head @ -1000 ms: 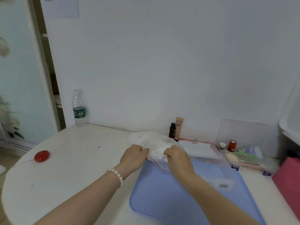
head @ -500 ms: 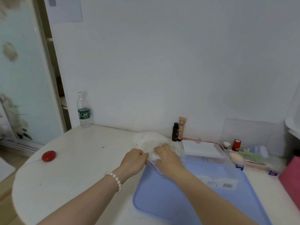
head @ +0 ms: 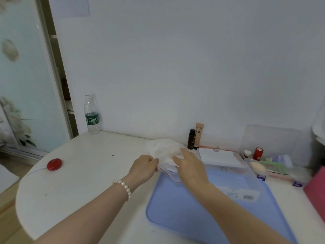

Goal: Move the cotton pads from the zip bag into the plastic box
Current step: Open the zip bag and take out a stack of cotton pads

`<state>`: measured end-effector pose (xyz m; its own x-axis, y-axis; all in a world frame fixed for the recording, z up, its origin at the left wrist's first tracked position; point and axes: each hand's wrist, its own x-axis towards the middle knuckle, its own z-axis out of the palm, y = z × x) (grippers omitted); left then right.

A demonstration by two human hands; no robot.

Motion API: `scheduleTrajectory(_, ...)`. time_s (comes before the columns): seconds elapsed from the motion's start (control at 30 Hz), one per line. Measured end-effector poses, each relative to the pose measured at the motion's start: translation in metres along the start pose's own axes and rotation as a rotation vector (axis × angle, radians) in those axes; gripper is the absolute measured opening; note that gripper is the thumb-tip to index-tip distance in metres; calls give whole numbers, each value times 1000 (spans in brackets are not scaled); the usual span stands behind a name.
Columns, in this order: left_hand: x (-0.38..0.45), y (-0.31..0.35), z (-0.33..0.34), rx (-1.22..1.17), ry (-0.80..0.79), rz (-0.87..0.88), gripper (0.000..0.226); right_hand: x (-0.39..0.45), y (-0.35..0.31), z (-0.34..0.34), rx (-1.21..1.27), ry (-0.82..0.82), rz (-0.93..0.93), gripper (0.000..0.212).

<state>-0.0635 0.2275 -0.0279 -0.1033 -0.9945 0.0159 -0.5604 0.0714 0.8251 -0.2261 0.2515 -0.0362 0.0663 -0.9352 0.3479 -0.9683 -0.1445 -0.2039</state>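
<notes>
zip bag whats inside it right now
White cotton pads fill the zip bag. The right hand reaches into its mouth, covering the pads beneath; the left hand pinches the edge.

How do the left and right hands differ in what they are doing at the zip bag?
The left hand is curled, pinching the zip bag at its red-lined mouth; the right hand reaches its fingers into the bag, toward the cotton pads. The left wrist wears a pearl bracelet; the right is bare. Both touch the bag.

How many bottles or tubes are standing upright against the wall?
3: a clear water bottle at the far left, a small dark bottle and a beige BB tube side by side behind the zip bag.
</notes>
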Motion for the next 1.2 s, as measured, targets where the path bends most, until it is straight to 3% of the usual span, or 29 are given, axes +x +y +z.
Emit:
scheduleTrajectory(0.13, 0, 2, 3, 3, -8, -8, 32, -18, 8, -12, 104, 213, -91, 18)
scheduleTrajectory(0.3, -4, 6, 10, 22, 39, 2, 19, -31, 14, -34, 1003, 121, 334, 12)
scheduleTrajectory(0.4, -8, 7, 13, 1, 111, 4, 39, -35, 22, -41, 1560, 30, 479, 19)
scheduleTrajectory(0.5, -10, 5, 17, 3, 167, 25, 54, -41, 29, -41, 1773, 15, 542, 28)
scheduleTrajectory(0.57, -17, 4, 21, 5, 265, 112, 50, -44, 33, -38, 1814, 33, 563, 27)
scheduleTrajectory(0.63, -30, 9, 27, -31, 391, 333, 36, -47, 38, -36, 1817, 55, 571, 24)
scheduleTrajectory(0.73, -48, 25, 40, -263, 363, 522, 13, -49, 46, -36, 1791, 75, 525, 26)
scheduleTrajectory(0.83, -54, 46, 62, -583, 145, 331, 19, -51, 57, -43, 1684, 68, 418, 39)
scheduleTrajectory(0.93, -49, 60, 80, -826, -166, 41, 37, -52, 68, -55, 1505, 50, 349, 30)
scheduleTrajectory(1.0, -43, 61, 89, -961, -396, -27, 58, -54, 75, -62, 1373, -1, 329, 41)
scheduleTrajectory(1.03, -40, 60, 92, -999, -479, -38, 57, -55, 78, -64, 1312, -32, 326, 44)
scheduleTrajectory(1.1, -34, 59, 99, -1007, -528, -75, 48, -56, 82, -63, 1209, -47, 340, 38)
scheduleTrajectory(1.2, -25, 59, 111, -988, -470, -132, 34, -55, 88, -48, 1046, 152, 357, 32)
